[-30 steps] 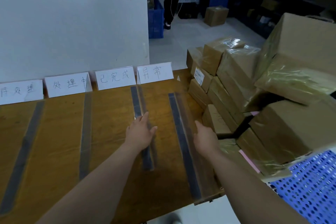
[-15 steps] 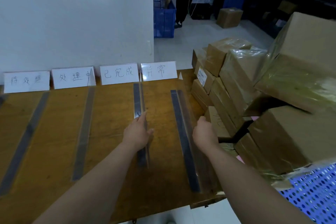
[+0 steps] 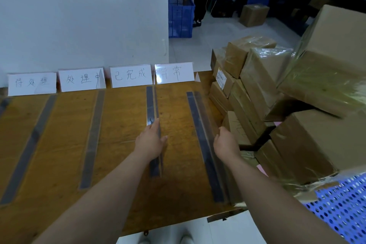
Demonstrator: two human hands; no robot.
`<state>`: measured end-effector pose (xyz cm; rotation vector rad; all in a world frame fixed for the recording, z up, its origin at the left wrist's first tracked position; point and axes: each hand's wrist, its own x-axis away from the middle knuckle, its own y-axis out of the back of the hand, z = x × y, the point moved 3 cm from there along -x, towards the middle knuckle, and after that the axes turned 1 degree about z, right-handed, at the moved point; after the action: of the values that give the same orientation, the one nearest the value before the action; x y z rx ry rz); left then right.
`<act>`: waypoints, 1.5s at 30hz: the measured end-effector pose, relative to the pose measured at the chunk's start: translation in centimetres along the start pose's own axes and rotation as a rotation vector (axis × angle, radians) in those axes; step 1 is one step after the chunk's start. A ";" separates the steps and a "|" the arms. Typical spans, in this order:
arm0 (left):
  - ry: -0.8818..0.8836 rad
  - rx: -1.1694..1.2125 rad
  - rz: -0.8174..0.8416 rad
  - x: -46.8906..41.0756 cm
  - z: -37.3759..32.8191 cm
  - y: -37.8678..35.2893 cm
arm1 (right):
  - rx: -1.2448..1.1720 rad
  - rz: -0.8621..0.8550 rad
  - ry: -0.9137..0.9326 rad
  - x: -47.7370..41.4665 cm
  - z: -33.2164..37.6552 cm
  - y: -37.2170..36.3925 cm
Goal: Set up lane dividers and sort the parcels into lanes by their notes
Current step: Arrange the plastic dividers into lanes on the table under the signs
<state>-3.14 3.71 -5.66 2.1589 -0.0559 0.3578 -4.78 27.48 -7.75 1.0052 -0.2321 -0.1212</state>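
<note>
Pressing the left hand (image 3: 151, 141) flat on the third divider strip (image 3: 151, 109), fingers straight and grasping nothing; laid from 12 to 6 o'clock across the bench (image 3: 122, 117). Holding the right hand (image 3: 225, 143) just beside the last strip (image 3: 200, 130), toward 3 o'clock. Cannot tell whether clenched or released, with the fingers folded out of sight. Finding the parcels (image 3: 257, 77) stacked off the bench at 3 o'clock, none in a lane.

Could nudge the pressed strip askew by sliding the palm, narrowing one lane. Could knock the last strip loose, so close to the 3 o'clock edge, when dragging a parcel across. Could topple the leaning, film-wrapped stack by pulling a low box first.

Reading the cards (image 3: 130, 75) along the 12 o'clock edge, from 9 toward 3: 待处理, 处理中, 已完成, 异常. Cannot read the white label (image 3: 221, 77) on one parcel, too small, nor any writing on the pink notes (image 3: 277, 124) peeking out between boxes.
</note>
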 end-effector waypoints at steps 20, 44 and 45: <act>0.040 0.046 -0.016 -0.9 0.2 0.4 | -0.013 -0.036 -0.044 -1.6 0.6 -0.1; -0.001 0.051 -0.019 -2.3 -0.1 1.0 | -0.046 -0.127 0.015 -3.7 0.2 0.0; -0.001 0.047 -0.019 -2.3 -0.1 1.0 | -0.033 -0.133 0.016 -4.0 0.4 0.1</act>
<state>-5.55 3.05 -5.47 2.2050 -0.0283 0.3503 -8.73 28.03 -8.05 0.9882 -0.1482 -0.2376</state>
